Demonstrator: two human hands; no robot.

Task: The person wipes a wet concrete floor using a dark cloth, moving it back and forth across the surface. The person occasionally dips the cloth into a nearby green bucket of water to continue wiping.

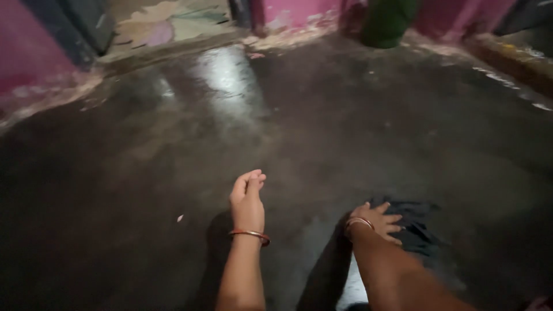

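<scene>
Dark wet cloth (416, 230) lies flat on the wet dark floor (144, 173), near right. Right hand (377, 222) w/ fingers spread presses on cloth's left edge, not clenched. Left hand (247, 201) hangs just left of it, loose, fingers together, holding nothing. Bangle on each wrist. Far side: pink walls (299, 11), green container (387, 22) approx. far right.

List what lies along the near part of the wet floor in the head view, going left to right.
Small pale scrap on the floor → left hand with a bangle at the wrist → right hand, fingers spread → dark wet cloth under that hand.
</scene>
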